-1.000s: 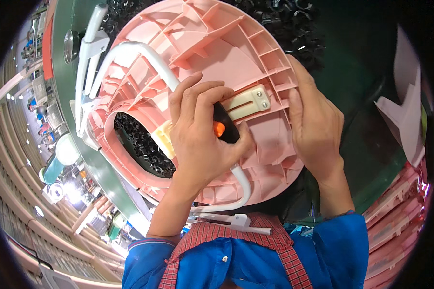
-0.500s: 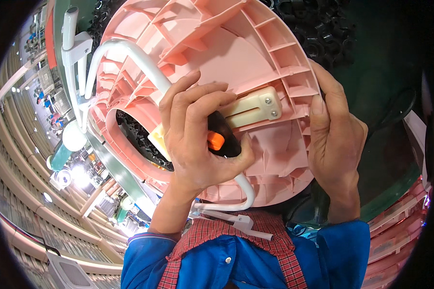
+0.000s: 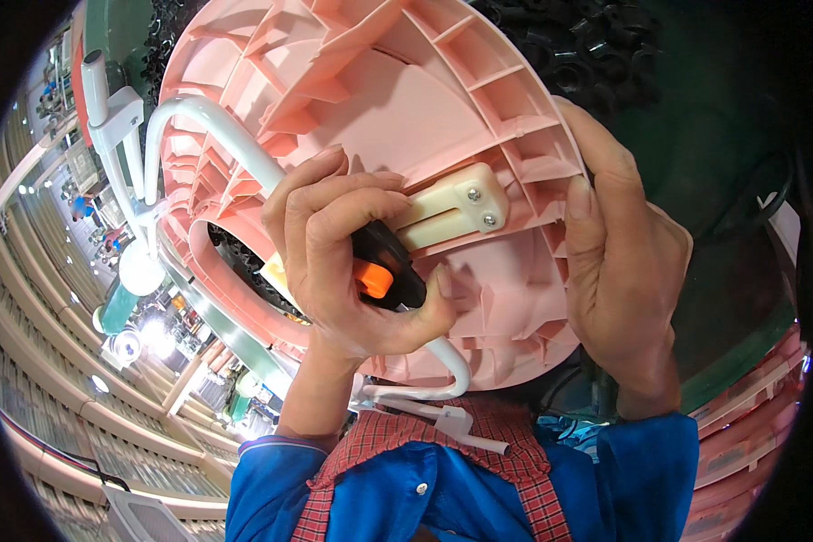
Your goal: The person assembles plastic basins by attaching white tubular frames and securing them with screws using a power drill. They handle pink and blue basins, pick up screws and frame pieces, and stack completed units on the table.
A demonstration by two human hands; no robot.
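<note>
A large pink plastic shell (image 3: 370, 117), with ribs across the side facing me, fills the middle of the view. Against it lies a bent white metal tube (image 3: 235, 126). My left hand (image 3: 343, 262) curls over the tube, its fingers wrapped round a black plastic clip (image 3: 384, 248) with an orange tab (image 3: 371, 280). A cream slotted piece (image 3: 461, 203) with two screws sits on the shell just beyond those fingers. On the right, my right hand (image 3: 623, 262) pinches the shell's outer rim between thumb and fingers. The palm hides the clip's underside.
Black plastic parts (image 3: 587, 54) lie heaped on the dark green table (image 3: 732, 298) behind the shell. More white tubing with a joint (image 3: 117, 117) stands at the left. A dark cable (image 3: 768, 199) curves at the right. Pink stacked pieces (image 3: 741, 452) show at lower right.
The pink shell with its tube and clip has shifted a little to the left, and my left hand with it. My right hand keeps its hold on the rim.
</note>
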